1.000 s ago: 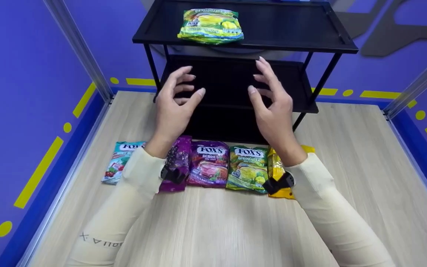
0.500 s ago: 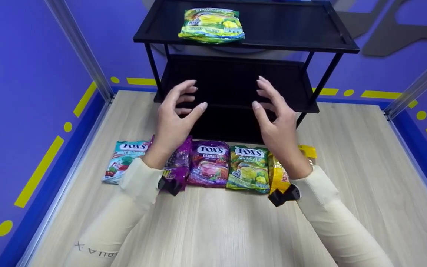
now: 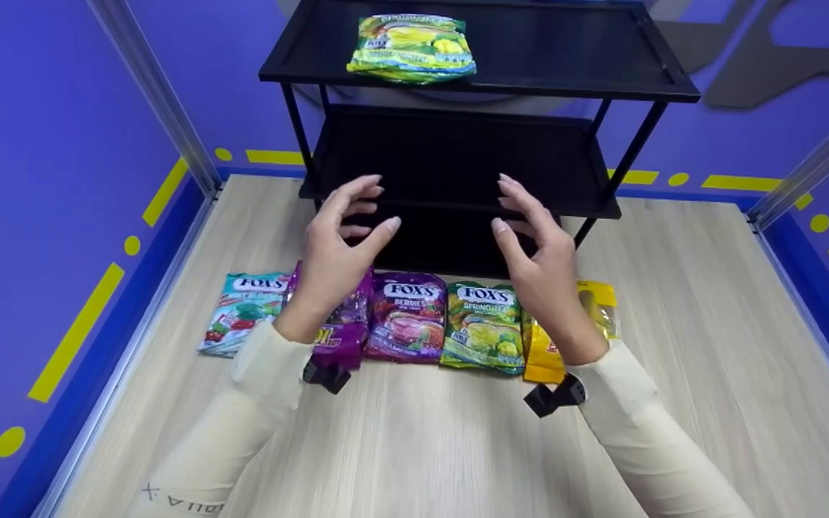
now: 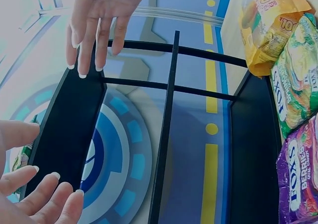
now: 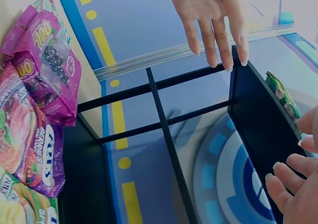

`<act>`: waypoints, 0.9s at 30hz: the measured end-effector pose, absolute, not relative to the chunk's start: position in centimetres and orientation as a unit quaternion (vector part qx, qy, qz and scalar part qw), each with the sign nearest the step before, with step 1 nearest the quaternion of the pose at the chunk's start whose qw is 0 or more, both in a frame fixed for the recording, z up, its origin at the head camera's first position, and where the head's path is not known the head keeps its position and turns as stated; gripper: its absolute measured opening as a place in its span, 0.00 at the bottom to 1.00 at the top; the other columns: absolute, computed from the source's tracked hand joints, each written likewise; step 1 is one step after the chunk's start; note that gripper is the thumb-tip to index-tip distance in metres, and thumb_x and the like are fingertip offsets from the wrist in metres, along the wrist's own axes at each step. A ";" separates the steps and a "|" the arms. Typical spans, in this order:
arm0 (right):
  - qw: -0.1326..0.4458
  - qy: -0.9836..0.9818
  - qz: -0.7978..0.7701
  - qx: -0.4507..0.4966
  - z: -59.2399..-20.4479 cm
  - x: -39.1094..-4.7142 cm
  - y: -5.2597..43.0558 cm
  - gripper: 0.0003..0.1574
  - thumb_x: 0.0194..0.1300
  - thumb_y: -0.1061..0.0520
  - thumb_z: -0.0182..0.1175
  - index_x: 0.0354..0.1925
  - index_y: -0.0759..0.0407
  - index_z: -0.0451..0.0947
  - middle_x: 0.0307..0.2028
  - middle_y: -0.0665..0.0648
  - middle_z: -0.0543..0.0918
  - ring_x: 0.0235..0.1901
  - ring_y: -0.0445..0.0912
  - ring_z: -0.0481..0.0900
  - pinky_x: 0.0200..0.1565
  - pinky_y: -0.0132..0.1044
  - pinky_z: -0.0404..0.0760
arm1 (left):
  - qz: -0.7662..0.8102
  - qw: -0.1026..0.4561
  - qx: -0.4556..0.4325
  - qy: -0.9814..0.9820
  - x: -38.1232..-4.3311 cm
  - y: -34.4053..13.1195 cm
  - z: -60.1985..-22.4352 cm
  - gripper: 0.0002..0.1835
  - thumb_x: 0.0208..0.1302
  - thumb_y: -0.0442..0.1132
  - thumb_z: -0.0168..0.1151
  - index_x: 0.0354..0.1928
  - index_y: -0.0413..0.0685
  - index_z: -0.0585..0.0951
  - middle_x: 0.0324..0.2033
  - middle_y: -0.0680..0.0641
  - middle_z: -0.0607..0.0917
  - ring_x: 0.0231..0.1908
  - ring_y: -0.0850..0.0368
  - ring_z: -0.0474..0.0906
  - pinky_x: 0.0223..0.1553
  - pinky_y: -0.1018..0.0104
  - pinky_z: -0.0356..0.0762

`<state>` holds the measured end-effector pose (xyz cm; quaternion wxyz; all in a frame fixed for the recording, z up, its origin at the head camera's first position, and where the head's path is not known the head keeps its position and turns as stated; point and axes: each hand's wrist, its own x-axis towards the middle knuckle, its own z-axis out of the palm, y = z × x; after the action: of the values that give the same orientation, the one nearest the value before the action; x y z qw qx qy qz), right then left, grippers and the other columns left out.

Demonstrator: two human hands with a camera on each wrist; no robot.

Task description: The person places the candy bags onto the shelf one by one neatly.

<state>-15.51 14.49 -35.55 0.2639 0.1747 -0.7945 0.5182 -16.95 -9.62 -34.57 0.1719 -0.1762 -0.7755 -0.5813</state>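
My left hand (image 3: 335,248) and right hand (image 3: 540,259) hover apart in front of the black shelf rack (image 3: 479,85), fingers loosely bent, holding nothing. A green and yellow candy bag (image 3: 412,49) lies on the top tier. Lined up before the rack are several candy bags: a teal mint one (image 3: 242,316), a purple grape one (image 3: 339,349), partly covered by my left hand and wrist, a purple FOX'S Berries one (image 3: 406,320), a green FOX'S Spring Tea one (image 3: 483,327), and a yellow one (image 3: 540,360), partly behind my right forearm. Both hands also show in the wrist views.
The rack's middle tier (image 3: 450,155) is below the top one, its thin uprights (image 3: 634,151) at the sides. Pale wood tabletop (image 3: 414,439) extends toward me. Blue panels (image 3: 33,144) with metal corner posts (image 3: 155,93) enclose the left, back and right.
Both hands have moved down and back toward me from near the top tier, staying apart. More of the yellow, teal and grape bags shows. The bags have not moved.
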 end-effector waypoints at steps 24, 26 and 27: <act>0.211 -0.811 0.527 0.143 -39.9 -14.6 15.8 0.25 0.72 0.58 0.53 0.66 0.52 0.70 0.63 0.49 0.75 0.59 0.42 0.75 0.59 0.24 0.74 | -0.561 0.135 -0.157 -0.801 -15.7 -10.9 -37.7 0.27 0.63 0.45 0.66 0.64 0.54 0.73 0.57 0.52 0.78 0.57 0.55 0.73 0.56 0.53 0.77; 0.204 -0.813 0.528 0.134 -40.2 -14.5 15.8 0.25 0.72 0.59 0.53 0.66 0.53 0.70 0.63 0.50 0.75 0.58 0.40 0.75 0.59 0.23 0.73 | -0.563 0.132 -0.155 -0.801 -15.7 -11.0 -38.1 0.27 0.63 0.45 0.66 0.64 0.53 0.73 0.57 0.51 0.78 0.57 0.55 0.73 0.56 0.52 0.78; 0.199 -0.814 0.530 0.130 -40.3 -14.4 15.8 0.25 0.72 0.59 0.53 0.66 0.54 0.70 0.63 0.50 0.75 0.58 0.40 0.74 0.59 0.23 0.73 | -0.565 0.130 -0.155 -0.800 -15.7 -11.0 -38.3 0.27 0.63 0.44 0.66 0.64 0.52 0.73 0.57 0.50 0.78 0.57 0.56 0.73 0.55 0.53 0.78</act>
<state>-14.36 15.79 -40.34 0.1993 0.1300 -0.8140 0.5299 -15.67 -11.00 -38.30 0.1299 -0.1546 -0.8002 -0.5647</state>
